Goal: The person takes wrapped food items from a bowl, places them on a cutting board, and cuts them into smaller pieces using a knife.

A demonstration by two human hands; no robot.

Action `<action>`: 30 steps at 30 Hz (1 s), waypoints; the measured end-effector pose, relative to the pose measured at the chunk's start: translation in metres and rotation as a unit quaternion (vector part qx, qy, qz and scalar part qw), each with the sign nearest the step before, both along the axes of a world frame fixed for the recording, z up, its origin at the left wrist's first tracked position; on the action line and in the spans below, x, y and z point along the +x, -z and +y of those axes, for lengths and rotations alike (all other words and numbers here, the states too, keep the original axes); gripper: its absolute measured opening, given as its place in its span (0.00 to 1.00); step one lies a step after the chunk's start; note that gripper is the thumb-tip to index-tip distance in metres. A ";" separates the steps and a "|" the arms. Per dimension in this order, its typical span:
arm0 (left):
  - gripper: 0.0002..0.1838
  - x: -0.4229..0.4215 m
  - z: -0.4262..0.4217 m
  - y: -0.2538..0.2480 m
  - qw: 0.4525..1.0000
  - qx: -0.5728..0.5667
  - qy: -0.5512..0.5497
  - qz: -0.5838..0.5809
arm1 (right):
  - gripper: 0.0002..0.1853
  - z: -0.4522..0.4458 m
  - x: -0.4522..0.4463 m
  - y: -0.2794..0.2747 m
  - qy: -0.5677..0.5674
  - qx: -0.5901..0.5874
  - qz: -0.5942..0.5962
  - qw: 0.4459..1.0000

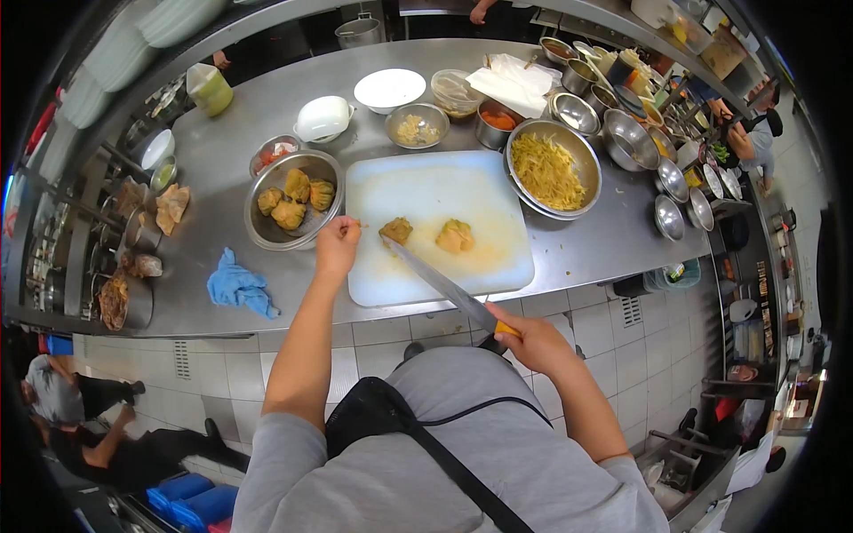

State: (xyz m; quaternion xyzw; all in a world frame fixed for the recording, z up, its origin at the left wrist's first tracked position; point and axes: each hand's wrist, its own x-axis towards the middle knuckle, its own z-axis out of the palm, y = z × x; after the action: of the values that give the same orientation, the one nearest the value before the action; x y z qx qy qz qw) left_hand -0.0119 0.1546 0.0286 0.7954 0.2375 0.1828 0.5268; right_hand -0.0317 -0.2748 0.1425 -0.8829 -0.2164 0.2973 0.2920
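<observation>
My right hand (536, 339) is wrapped around the yellow handle of a large kitchen knife (449, 289). Its blade slants across the white cutting board (391, 191), the tip touching or close beside a browned green-yellow lump of food (395, 231). A second such lump, paler on top (455, 235), lies to its right on the board. At the board's left edge, my left hand (338, 247) is closed in a pinch; whatever is between the fingertips is too small to name. Beside it stands a steel bowl (258, 226) with several similar lumps.
Shredded yellow food fills a steel bowl (577, 182) right of the board. Behind are a white dish (389, 89), a bowl of pale pieces (416, 127) and a pot of orange-red food (495, 124). A blue cloth (238, 284) lies front left. Other people are around the counter.
</observation>
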 end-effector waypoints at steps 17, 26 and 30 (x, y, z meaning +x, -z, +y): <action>0.09 0.003 -0.052 0.031 0.984 -0.169 -0.047 0.022 | 0.31 -0.006 -0.027 0.012 0.099 0.074 -0.124 0.985; 0.08 0.005 -0.054 0.024 0.996 0.066 -0.048 0.020 | 0.29 0.021 -0.019 0.025 0.044 0.074 -0.168 0.982; 0.08 0.002 -0.060 0.010 0.973 0.231 -0.002 0.021 | 0.28 0.042 -0.001 0.024 -0.008 0.015 -0.156 0.988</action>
State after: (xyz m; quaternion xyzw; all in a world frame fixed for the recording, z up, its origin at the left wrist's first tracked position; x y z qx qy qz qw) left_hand -0.0095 0.0950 0.0185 0.8988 0.2012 0.2167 0.3238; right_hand -0.0328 -0.2329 0.1187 -0.9120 -0.2712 0.1550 0.2657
